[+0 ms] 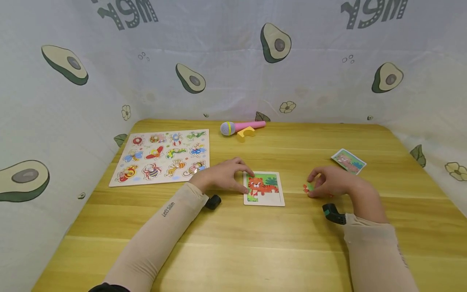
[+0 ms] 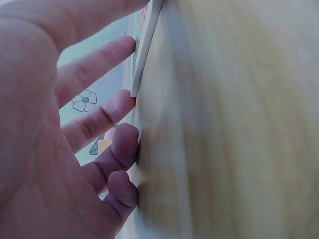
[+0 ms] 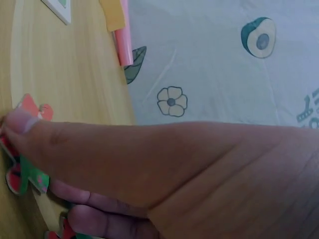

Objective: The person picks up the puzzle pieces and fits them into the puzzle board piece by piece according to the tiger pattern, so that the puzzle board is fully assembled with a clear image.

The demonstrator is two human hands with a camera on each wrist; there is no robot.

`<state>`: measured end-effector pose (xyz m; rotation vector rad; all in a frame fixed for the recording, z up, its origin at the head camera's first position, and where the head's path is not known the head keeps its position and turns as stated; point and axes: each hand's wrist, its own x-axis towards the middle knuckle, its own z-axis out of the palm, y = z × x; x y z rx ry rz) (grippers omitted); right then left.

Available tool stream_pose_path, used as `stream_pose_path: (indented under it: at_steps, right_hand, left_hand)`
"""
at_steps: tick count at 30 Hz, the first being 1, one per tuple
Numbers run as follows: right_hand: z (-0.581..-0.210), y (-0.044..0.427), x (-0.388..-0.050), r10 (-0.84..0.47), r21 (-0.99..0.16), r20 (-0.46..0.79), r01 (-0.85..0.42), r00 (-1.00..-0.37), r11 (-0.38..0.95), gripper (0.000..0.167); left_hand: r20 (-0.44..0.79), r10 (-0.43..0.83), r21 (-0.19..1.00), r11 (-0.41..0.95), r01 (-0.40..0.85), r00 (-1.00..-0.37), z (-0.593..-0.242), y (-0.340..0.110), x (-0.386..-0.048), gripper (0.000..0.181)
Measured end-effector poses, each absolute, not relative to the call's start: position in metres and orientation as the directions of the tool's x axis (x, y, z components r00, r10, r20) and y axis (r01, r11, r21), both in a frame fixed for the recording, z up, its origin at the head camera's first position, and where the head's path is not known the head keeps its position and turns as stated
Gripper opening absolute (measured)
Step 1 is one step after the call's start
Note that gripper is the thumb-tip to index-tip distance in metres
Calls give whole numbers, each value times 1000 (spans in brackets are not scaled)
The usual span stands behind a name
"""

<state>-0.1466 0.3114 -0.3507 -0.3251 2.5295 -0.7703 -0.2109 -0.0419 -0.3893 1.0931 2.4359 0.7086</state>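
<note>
A small tiger jigsaw board (image 1: 264, 198) lies on the table, its tiger picture filling the upper and left parts and bare white showing at lower right. My left hand (image 1: 225, 175) rests at its left side, thumb and fingers touching the edge. In the left wrist view, the fairly straight fingers (image 2: 94, 69) meet the board's rim (image 2: 145, 55). To the right of the board, my right hand (image 1: 332, 181) pinches a red and green puzzle piece (image 1: 309, 187) close to the table. The right wrist view shows the thumb (image 3: 22, 122) over red and green pieces (image 3: 36, 174), partly hidden by the hand.
A peg board of insects (image 1: 164, 156) lies at the left. Toward the back are a pink toy microphone (image 1: 244, 126) and a yellow arch block (image 1: 246, 133). Beyond my right hand lies a picture card (image 1: 348, 161). A printed curtain (image 1: 233, 89) hangs behind the table.
</note>
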Motion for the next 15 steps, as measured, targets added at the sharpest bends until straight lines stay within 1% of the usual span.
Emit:
stream_pose_path:
  at_steps: [4, 8, 10, 13, 15]
  right_hand:
    - [-354, 307, -148, -328, -580, -381, -53, -865, 813, 37]
    - [-358, 305, -150, -305, -556, -376, -50, -875, 830, 34]
    - [-359, 304, -151, -297, -530, -371, -62, -880, 846, 32]
    - [-359, 304, -151, -290, -494, -366, -79, -884, 866, 34]
    - [-359, 305, -151, -301, -491, -352, -99, -886, 866, 35]
  left_hand:
    - [-132, 768, 584, 571, 577, -627, -389, -42, -211, 51]
    - [-135, 767, 581, 574, 577, -627, -389, -41, -211, 51]
    - [-137, 767, 582, 575, 576, -627, -389, -41, -210, 51]
    - [-140, 765, 580, 578, 574, -628, -388, -41, -210, 52]
    - [-143, 763, 578, 582, 572, -631, -387, -42, -210, 52]
